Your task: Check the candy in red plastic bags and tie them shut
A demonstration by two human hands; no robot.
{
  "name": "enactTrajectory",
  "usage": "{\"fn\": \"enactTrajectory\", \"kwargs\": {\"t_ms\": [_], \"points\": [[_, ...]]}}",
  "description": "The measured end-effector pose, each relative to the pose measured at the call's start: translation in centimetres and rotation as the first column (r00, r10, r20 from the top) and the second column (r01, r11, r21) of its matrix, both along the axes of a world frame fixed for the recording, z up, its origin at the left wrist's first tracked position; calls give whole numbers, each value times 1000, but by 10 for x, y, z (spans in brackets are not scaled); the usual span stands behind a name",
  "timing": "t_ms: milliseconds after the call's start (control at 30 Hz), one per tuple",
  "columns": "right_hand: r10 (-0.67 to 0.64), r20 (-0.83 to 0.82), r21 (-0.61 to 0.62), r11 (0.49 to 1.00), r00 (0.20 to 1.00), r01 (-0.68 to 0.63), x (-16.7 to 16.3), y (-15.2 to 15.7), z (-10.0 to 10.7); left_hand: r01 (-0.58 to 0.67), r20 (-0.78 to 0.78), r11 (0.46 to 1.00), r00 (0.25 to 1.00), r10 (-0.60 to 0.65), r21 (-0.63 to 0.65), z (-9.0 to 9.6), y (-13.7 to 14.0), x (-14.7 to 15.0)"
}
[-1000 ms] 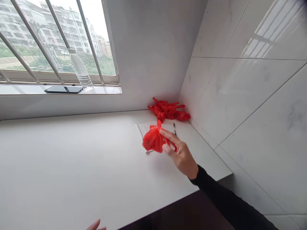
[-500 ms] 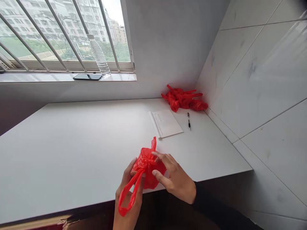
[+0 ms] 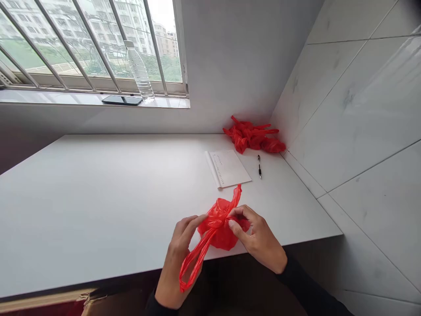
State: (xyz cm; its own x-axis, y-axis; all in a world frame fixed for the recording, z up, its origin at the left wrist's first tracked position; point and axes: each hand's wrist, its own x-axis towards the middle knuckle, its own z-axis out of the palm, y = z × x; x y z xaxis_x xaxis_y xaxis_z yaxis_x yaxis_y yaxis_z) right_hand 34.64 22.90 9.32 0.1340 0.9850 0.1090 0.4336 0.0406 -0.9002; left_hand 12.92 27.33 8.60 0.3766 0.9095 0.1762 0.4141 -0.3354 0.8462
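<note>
A red plastic bag [image 3: 223,237] with a knotted top sits at the near edge of the white table. One handle loop hangs toward me across my left hand [image 3: 180,254]; the other handle sticks up and away. My left hand holds the bag's left side, its fingertips at the gathered plastic and its thumb partly hidden behind the loop. At the right of the knot, my right hand [image 3: 259,237] pinches the plastic between thumb and forefinger. What the bag contains cannot be made out.
Beyond the bag, a notepad [image 3: 232,169] lies on the white table [image 3: 98,197], with a black pen [image 3: 259,167] to its right. More red plastic bags [image 3: 253,136] are heaped in the back corner. A water bottle [image 3: 140,72] and a phone [image 3: 121,100] rest on the windowsill.
The bag and both hands have shifted right in view. My right thumb and forefinger, apart before, have closed on the plastic by the knot. The camera view has tilted slightly.
</note>
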Motion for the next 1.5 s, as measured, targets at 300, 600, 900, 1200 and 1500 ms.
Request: {"fn": "enactTrajectory", "kwargs": {"t_ms": [300,600,900,1200,1500], "points": [[-168,-118,-22,986,979,167,35,-14,-9,-442,17,896,896,443,-49,-5,18,-28],[-112,-17,20,994,994,112,15,1,4,-167,-1,947,985,174,275,2,18,-4],[-441,-106,325,832,891,450,10,-24,17,-437,26,899,899,437,1,33,-2,-13],[136,549,151,954,825,-258,-21,-5,40,-383,50,921,921,387,-68,41,-7,2],[69,710,0,995,700,-98,-29,-24,37,-363,331,863,814,477,-351,44,-11,4]]}}
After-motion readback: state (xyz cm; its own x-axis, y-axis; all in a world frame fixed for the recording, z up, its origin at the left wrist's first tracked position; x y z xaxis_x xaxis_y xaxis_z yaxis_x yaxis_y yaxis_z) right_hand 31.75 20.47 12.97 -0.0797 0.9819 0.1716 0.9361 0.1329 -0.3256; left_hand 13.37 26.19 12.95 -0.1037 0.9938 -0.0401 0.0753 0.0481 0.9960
